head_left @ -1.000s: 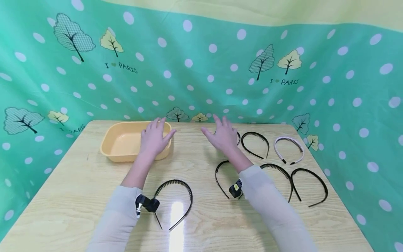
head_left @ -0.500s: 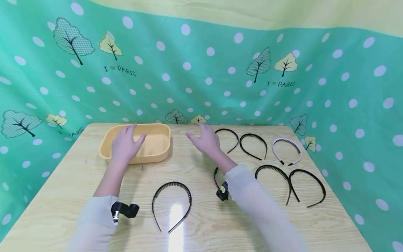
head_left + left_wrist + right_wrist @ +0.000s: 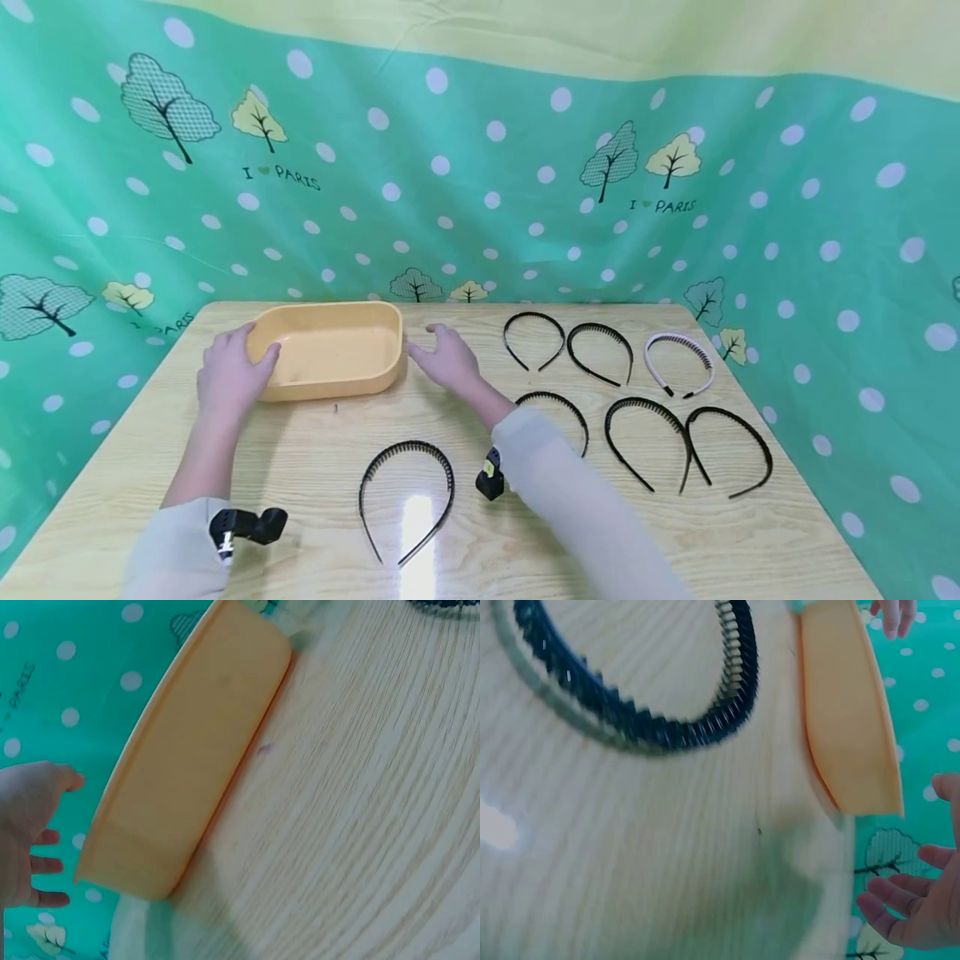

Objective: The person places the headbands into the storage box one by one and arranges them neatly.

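A pale orange plastic basin (image 3: pixel 322 390) stands at the back left of the wooden table, with nothing seen inside. My left hand (image 3: pixel 231 371) is at its left end, fingers loosely spread and thumb over the rim; the left wrist view shows a gap between thumb and basin wall (image 3: pixel 180 765). Just off the basin's right end is my right hand (image 3: pixel 450 360), fingers relaxed and holding nothing. In the right wrist view that hand (image 3: pixel 922 892) is also apart from the basin. A black toothed headband (image 3: pixel 411 444) lies in front, between my forearms.
On the right side lie several more black headbands (image 3: pixel 534 315) and a pale lilac headband (image 3: pixel 678 337). One black headband (image 3: pixel 576 410) is partly hidden by my right sleeve. A green dotted curtain (image 3: pixel 480 192) hangs behind and beside the table.
Both hands have moved left. The left one passed over the basin to its left end; the right one came away from the back headbands to the basin's right end.
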Motion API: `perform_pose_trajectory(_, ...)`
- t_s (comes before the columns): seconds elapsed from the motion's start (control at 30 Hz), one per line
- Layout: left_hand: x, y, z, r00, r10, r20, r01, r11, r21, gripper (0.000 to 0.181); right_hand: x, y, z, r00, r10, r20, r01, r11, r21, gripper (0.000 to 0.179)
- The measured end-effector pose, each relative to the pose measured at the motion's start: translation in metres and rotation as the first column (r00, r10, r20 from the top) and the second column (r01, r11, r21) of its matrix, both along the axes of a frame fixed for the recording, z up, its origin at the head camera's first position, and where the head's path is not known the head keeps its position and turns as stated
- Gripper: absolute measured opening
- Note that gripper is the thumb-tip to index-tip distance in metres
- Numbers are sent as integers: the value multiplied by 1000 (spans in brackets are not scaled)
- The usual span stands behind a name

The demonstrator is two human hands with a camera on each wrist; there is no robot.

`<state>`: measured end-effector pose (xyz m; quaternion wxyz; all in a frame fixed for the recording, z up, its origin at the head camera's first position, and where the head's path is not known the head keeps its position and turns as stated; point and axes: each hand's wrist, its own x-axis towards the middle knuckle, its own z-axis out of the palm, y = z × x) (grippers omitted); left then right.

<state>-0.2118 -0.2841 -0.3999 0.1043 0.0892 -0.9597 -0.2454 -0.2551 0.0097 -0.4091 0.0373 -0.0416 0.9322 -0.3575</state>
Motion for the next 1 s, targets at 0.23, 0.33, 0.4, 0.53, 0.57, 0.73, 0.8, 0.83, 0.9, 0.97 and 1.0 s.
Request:
perform_pose_trajectory(0.23, 7, -23, -14, 995, 74, 62, -86, 971, 222, 72, 4, -18, -9, 998, 24, 65, -15, 990, -137, 61)
perform_pose_trajectory(0.33, 7, -28, -19, 990, 84, 113, -117, 939, 323, 73, 6, -24, -11, 995, 35, 95, -17, 984, -179, 61)
perform_pose_trajectory(0.4, 8, -30, -23, 985, 90, 146, -143, 904, 403, 73, 7, -27, -12, 993, 41, 112, -19, 981, -194, 62)
perform_pose_trajectory(0.53, 7, -33, -28, 978, 94, 187, -182, 820, 543, 70, 8, -32, -17, 989, 38, 141, -8, 979, -205, 61)
perform_pose_trajectory(0.57, 7, -33, -29, 978, 97, 187, -187, 807, 560, 68, 8, -33, -18, 988, 36, 149, -3, 977, -215, 61)
perform_pose_trajectory(0.73, 4, -35, -33, 977, 104, 186, -200, 743, 638, 62, 8, -35, -20, 984, 46, 172, -2, 968, -252, 58)
perform_pose_trajectory(0.8, 4, -35, -33, 977, 99, 189, -201, 723, 661, 61, 8, -35, -20, 984, 55, 169, -8, 964, -265, 55)
perform_pose_trajectory(0.83, 4, -35, -33, 977, 95, 189, -199, 712, 673, 60, 7, -36, -19, 985, 57, 164, -11, 963, -269, 53)
perform_pose_trajectory(0.9, 5, -34, -33, 979, 83, 184, -190, 693, 695, 59, 7, -36, -18, 986, 63, 155, -18, 961, -275, 51)
perform_pose_trajectory(0.97, 6, -33, -33, 982, 71, 175, -176, 680, 712, 59, 7, -35, -17, 986, 64, 151, -20, 961, -277, 49)
perform_pose_trajectory(1.0, 7, -32, -33, 983, 66, 170, -169, 676, 717, 59, 8, -35, -16, 987, 64, 150, -21, 962, -272, 49)
